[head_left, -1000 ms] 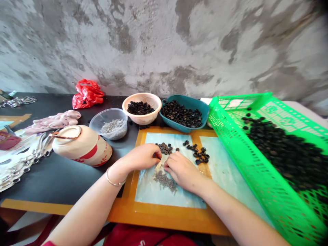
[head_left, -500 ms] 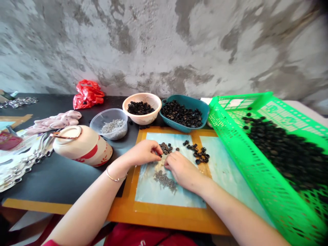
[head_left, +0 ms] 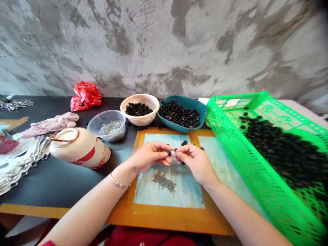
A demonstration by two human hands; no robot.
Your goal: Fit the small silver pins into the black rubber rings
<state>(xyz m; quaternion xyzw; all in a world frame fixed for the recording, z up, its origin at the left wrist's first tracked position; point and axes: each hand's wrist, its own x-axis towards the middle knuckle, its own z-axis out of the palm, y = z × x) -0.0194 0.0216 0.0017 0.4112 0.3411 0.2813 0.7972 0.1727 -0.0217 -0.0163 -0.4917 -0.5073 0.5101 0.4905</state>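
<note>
My left hand point(head_left: 148, 158) and my right hand point(head_left: 196, 161) are raised a little above the orange-framed board point(head_left: 169, 218), fingertips meeting. The left hand pinches a small black ring point(head_left: 169, 153). The right hand's fingers are pinched together against it; what they hold is too small to name. Below the hands lies a small heap of grey pins point(head_left: 164, 180). A few loose black rings point(head_left: 184, 142) show on the board behind the hands.
A green slatted basket point(head_left: 230, 143) of black rings stands tilted at the right. Behind are a teal bowl point(head_left: 183, 102), a pink bowl point(head_left: 140, 118) of rings and a clear tub point(head_left: 107, 127) of grey pins. A cream jar point(head_left: 82, 148), pink cloth, red bag and metal parts sit left.
Both hands have lifted off the board and come together in front of the loose rings; the left hand now pinches a black ring. The camera shifted slightly.
</note>
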